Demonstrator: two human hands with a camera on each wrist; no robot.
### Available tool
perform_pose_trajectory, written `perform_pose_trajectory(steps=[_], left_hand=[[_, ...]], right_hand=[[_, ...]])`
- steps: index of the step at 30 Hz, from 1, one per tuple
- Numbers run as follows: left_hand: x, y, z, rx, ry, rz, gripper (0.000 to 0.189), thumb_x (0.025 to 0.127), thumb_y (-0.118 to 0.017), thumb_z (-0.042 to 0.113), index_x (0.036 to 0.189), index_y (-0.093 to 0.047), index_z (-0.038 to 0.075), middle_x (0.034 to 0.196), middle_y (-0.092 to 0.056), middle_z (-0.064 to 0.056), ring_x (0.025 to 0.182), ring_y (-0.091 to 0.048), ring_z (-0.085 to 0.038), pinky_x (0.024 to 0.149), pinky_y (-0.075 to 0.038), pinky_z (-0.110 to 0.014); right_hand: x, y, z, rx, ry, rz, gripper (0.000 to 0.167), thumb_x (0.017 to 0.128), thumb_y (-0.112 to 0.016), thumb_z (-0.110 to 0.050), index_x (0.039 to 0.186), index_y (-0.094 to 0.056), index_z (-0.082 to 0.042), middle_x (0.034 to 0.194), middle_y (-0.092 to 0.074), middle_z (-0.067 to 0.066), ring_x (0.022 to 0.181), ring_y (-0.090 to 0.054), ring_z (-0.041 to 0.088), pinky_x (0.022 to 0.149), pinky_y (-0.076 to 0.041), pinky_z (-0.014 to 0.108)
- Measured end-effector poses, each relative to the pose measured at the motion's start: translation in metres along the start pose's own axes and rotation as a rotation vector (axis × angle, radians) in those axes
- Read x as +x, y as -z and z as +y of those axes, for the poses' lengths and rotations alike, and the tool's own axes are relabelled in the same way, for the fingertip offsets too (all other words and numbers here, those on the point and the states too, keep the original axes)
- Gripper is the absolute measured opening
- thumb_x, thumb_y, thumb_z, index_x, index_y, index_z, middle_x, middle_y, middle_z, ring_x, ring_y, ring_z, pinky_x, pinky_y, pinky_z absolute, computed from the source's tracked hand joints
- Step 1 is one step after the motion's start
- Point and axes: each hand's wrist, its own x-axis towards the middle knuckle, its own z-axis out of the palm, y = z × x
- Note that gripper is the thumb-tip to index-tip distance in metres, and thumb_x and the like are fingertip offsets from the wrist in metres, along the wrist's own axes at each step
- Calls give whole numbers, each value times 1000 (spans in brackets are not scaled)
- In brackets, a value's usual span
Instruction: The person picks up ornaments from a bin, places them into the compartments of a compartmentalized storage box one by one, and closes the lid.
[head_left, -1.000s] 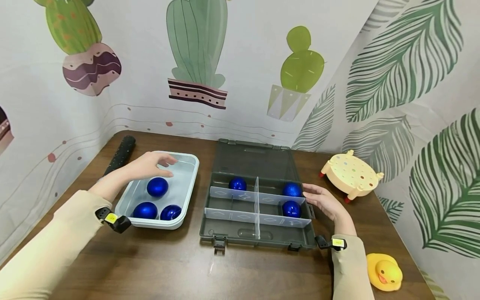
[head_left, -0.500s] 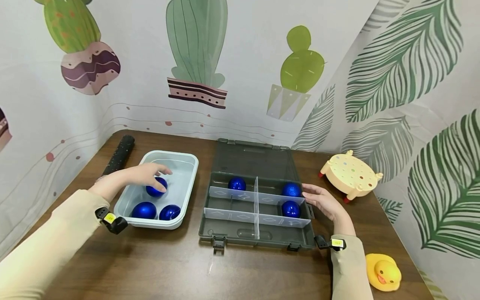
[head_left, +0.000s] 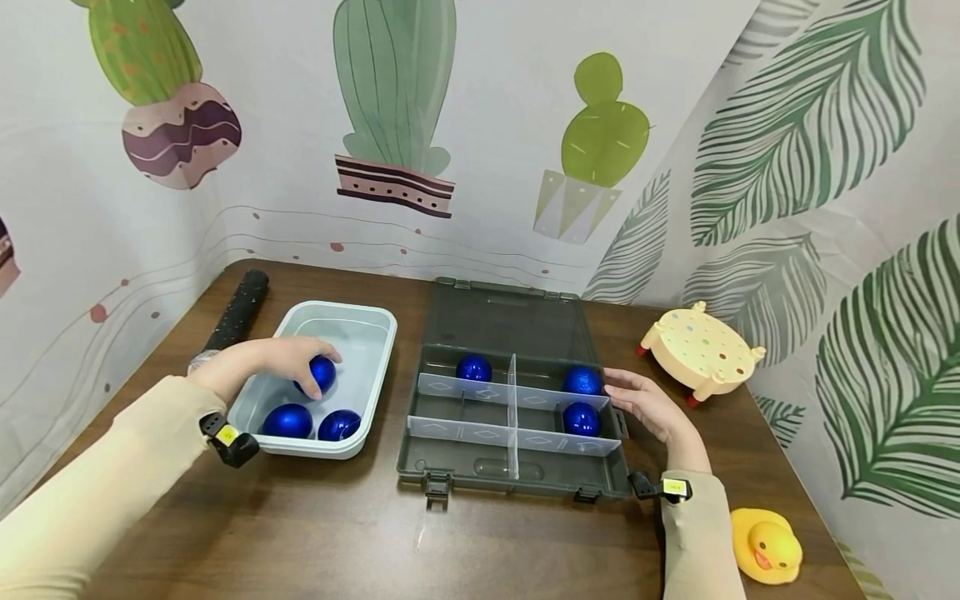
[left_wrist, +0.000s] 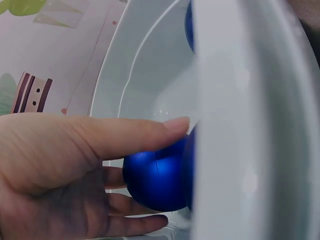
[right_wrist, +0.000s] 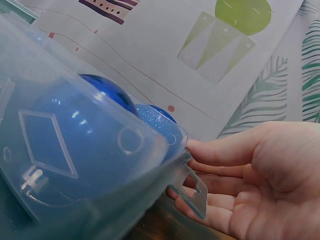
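Note:
My left hand reaches into a pale blue tray, thumb and fingers around a shiny blue ball. In the left wrist view the thumb lies over this blue ball and the fingers pass behind it; the tray's wall hides part of the scene. Two other blue balls sit at the tray's near end. My right hand touches the right side of a dark see-through divided box, fingers fairly straight. That box holds blue balls in three compartments: back left, back right, middle right.
The box's lid lies back towards the wall. Clear dividers stand up inside it. A black-handled object lies left of the tray. A cream stool-shaped toy and a yellow rubber duck are at the right.
My left hand has come down over the farthest ball in the tray, and its thumb and fingers have closed around it. The right hand has stayed at the box's side.

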Motion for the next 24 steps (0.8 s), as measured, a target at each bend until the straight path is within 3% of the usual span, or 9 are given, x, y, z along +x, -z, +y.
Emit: perform_pose_trajectory(steps=[7, 24], left_hand=[[0, -1, 2, 21, 23, 20, 62, 78, -80, 14, 129, -53, -9, 130, -53, -30, 117, -51, -41, 102, -41, -58], [3, -3, 1, 19, -10, 113, 57, 78, -80, 12, 127, -56, -8, 127, -57, -30, 114, -55, -41, 99, -44, -58]], right_hand=[[0, -1, -1, 8, -3, -1, 63, 100, -50, -17, 148, -23, 13, 153, -23, 35, 102, -55, -10, 92, -46, 11], [0, 0, 0, 6, -1, 1, 62, 101, -50, -17, 148, -23, 13, 153, -23, 35, 103, -54, -9, 94, -46, 13]])
